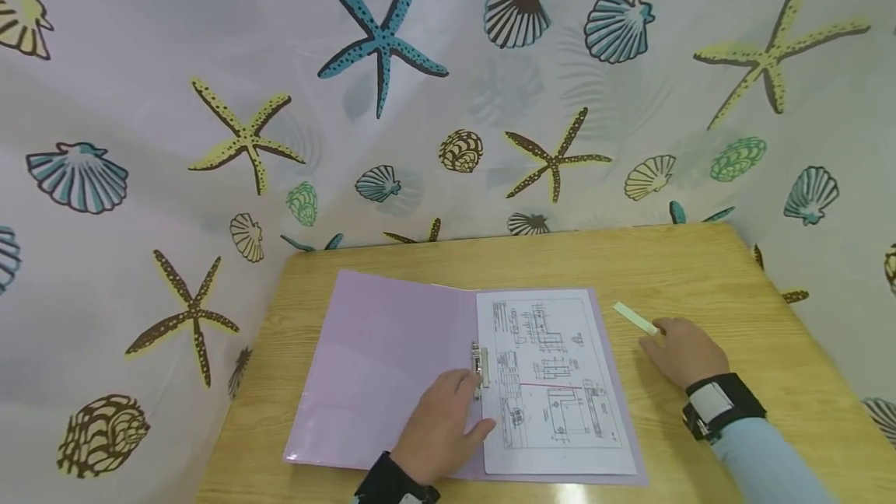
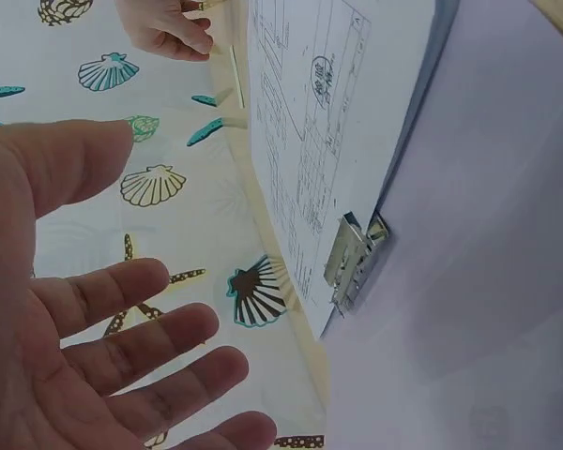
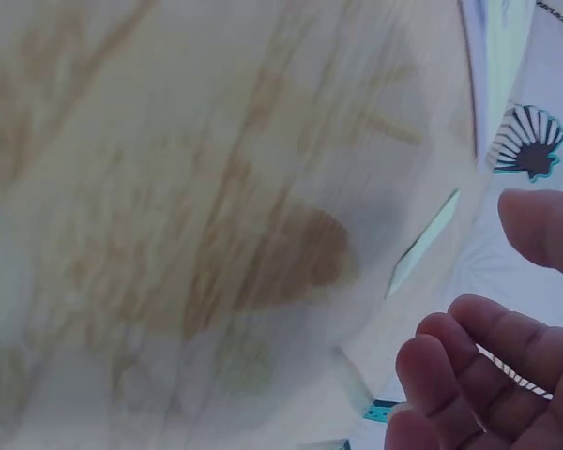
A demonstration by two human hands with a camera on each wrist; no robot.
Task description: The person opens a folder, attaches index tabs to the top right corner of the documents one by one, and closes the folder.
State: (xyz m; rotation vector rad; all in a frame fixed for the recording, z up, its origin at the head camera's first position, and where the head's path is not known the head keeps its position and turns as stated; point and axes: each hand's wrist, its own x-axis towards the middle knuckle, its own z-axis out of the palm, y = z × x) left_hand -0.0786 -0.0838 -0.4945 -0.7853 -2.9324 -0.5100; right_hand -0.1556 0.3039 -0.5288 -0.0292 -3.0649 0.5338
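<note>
A lilac folder (image 1: 392, 364) lies opened out on the table, with a metal clip (image 1: 480, 372) along its middle fold. On its right side is a white sheet of technical drawings (image 1: 560, 418), with a red line across it. My left hand (image 1: 441, 418) hovers by the clip, fingers spread; in the left wrist view the clip (image 2: 355, 258) stands apart from the fingers. A thin pale green strip (image 1: 635, 318) lies right of the folder. Beside its near end is my right hand (image 1: 686, 352), its fingers relaxed and apart from the strip (image 3: 425, 244) in the right wrist view.
The wooden table (image 1: 700, 271) extends around the folder on every side. A white cloth (image 1: 434, 14) printed with shells and starfish hangs behind the table and down its sides. Both wrists wear black straps.
</note>
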